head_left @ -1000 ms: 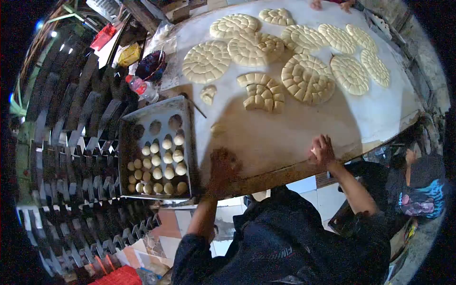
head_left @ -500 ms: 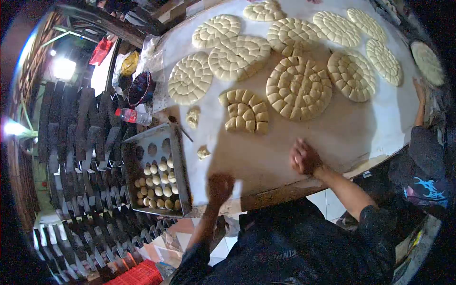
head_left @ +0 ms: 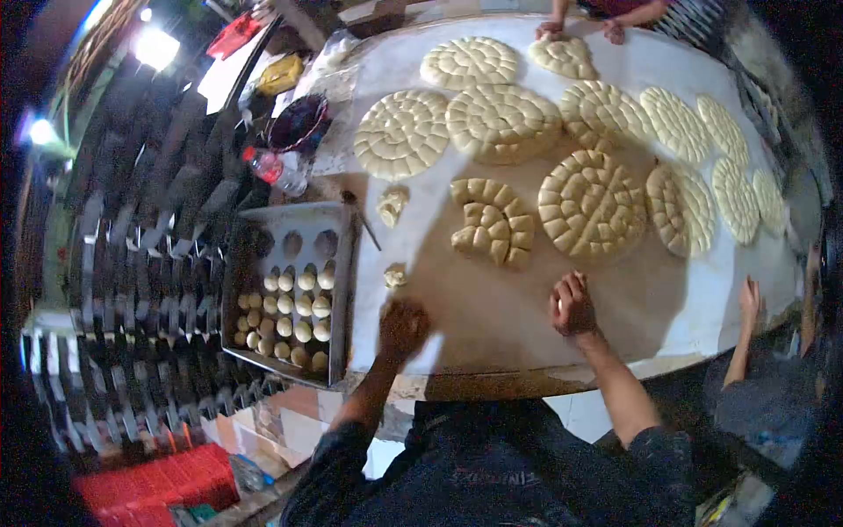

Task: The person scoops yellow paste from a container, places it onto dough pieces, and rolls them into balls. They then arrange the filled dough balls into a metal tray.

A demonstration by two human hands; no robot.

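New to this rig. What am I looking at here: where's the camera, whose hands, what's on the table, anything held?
No machine here: a person works with bare hands, and the one picture comes from a camera on their head, looking down; its wide lens bends the edges. The left hand and right hand both press closed on the white table, fingers curled; whether either covers a dough piece cannot be seen. Ahead lie scored round dough discs, one partly broken up, and a loose dough lump near the left hand. Left of the table sits a tray of small dough balls. Other people's hands reach in from the right and far side.
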